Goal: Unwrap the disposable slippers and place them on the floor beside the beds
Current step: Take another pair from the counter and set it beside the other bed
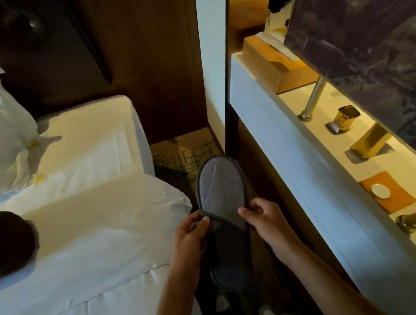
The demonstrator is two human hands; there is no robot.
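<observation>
Fingers of my left hand [189, 235] and right hand [260, 219] pinch the grey slipper [221, 195] at its opening, held above the floor [188, 157] between bed [82, 253] and worktop [309, 170].

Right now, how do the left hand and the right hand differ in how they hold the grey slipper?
The left hand pinches the dark band of the grey slipper on the bed side; the right hand grips the edge on the shelf side. The left thumb lies on top of the band; the right fingers curl around the edge. Both hold it mid-length above the floor.
</observation>
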